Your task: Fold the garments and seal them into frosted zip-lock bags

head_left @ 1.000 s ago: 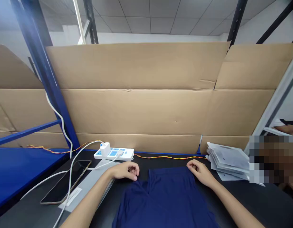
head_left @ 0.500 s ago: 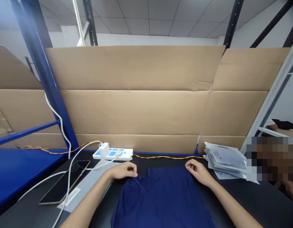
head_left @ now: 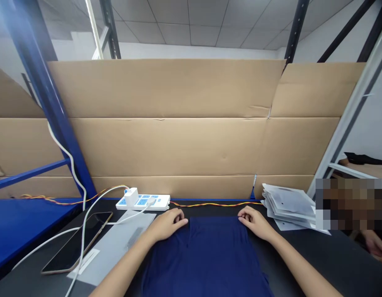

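A navy blue garment [head_left: 209,260] lies spread on the black tabletop, its near part cut off by the bottom of the view. At its far left corner is my left hand [head_left: 169,225], fingers curled and thumb stretched over the cloth's edge. My right hand [head_left: 256,222] pinches the far right corner between thumb and curled fingers. Between the two hands the far edge runs nearly straight. Beside my left forearm lies a grey plastic bag [head_left: 116,243] with a white label.
A phone [head_left: 77,243] rests partly on the bag, with a white cable [head_left: 83,235] across it. Behind stand a power strip [head_left: 160,202] and a cardboard wall [head_left: 178,144]. At right are a stack of white bags [head_left: 290,206] and another person's hand [head_left: 375,243].
My left hand has moved right along the garment's far edge, and the folds at that corner look flatter. My right hand stays at its corner. The whole view has shifted slightly.
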The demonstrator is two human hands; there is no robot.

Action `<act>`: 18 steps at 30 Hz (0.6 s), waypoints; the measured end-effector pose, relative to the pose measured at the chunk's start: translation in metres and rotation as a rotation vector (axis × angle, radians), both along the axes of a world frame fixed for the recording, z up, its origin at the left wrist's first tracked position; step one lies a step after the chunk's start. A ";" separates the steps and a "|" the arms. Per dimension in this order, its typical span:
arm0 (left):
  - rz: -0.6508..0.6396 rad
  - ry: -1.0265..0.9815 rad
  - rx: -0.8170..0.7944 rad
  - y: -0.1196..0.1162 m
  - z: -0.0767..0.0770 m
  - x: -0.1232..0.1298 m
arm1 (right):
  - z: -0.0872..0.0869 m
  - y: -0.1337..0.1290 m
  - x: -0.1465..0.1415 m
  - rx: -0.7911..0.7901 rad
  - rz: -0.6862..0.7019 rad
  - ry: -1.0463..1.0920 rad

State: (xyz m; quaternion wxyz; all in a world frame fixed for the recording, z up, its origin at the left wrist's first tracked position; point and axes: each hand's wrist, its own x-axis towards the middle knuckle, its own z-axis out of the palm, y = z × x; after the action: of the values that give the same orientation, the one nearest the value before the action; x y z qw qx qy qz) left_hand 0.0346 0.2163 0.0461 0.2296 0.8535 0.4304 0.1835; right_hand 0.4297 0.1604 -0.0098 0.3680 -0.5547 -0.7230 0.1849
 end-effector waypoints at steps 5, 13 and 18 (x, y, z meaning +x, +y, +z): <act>0.038 -0.016 0.037 -0.004 -0.014 0.017 | 0.003 -0.001 -0.002 0.002 0.001 0.002; -0.020 -0.125 -0.072 0.006 -0.017 0.022 | 0.015 -0.011 -0.008 -0.007 0.023 0.063; 0.016 -0.147 -0.054 0.001 -0.017 0.032 | 0.022 -0.015 -0.011 0.022 0.016 0.092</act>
State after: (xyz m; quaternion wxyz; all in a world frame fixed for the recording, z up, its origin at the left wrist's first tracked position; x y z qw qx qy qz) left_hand 0.0664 0.2174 0.0294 0.2819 0.8278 0.4239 0.2357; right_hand 0.4185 0.1452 0.0127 0.4056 -0.5357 -0.7117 0.2051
